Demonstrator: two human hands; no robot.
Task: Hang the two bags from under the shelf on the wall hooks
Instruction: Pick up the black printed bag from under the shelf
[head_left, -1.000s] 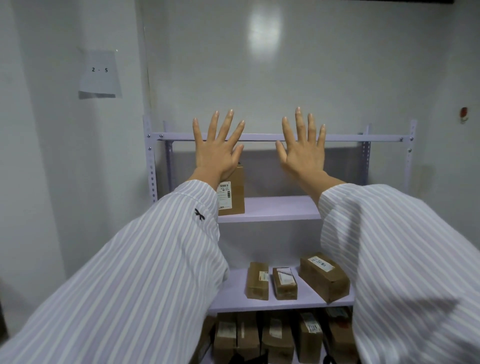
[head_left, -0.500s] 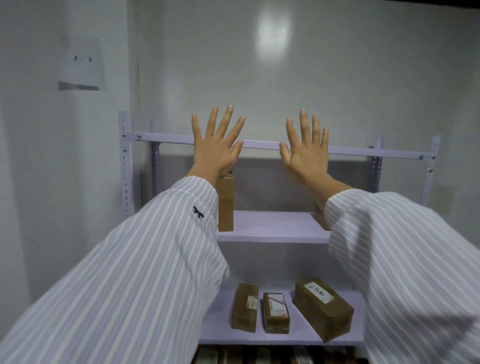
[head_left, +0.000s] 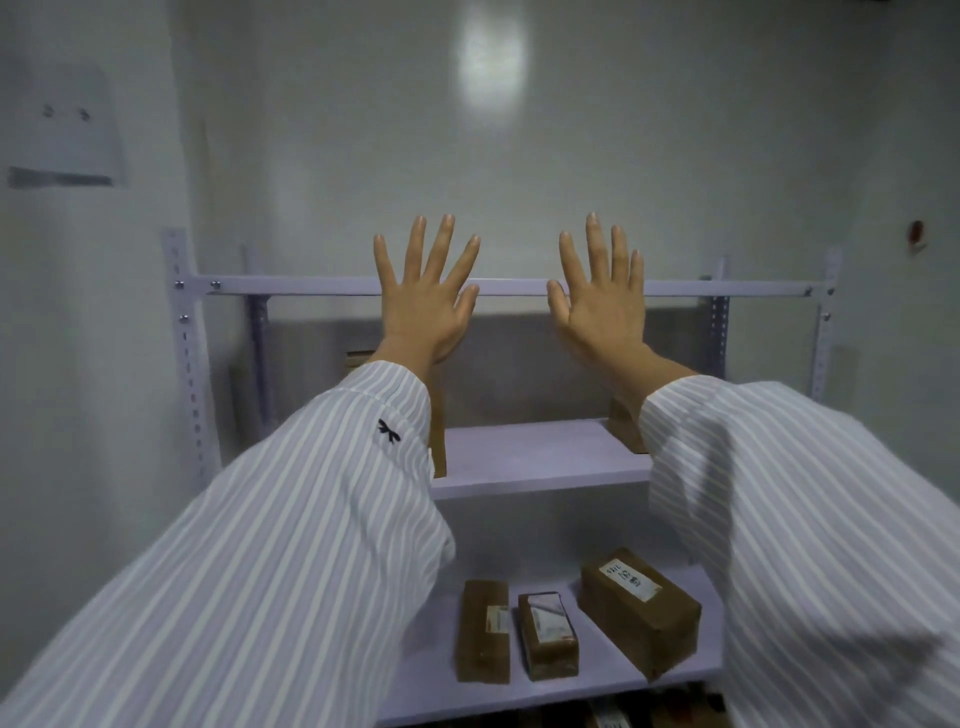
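Basically nothing done: left hand (head_left: 423, 306) and right hand (head_left: 597, 306) raised with fingers spread, holding nothing, shelf (head_left: 540, 457) ahead, bags and hooks unseen.

You get nothing legible here: the paper sheet (head_left: 65, 130) on the left wall shows 2 dark marks, blurred. The label (head_left: 630, 578) on the large box (head_left: 660, 634) carries print — unreadable too.

Left hand (head_left: 423, 301) and right hand (head_left: 597, 306) spread flat before the shelf (head_left: 540, 457).
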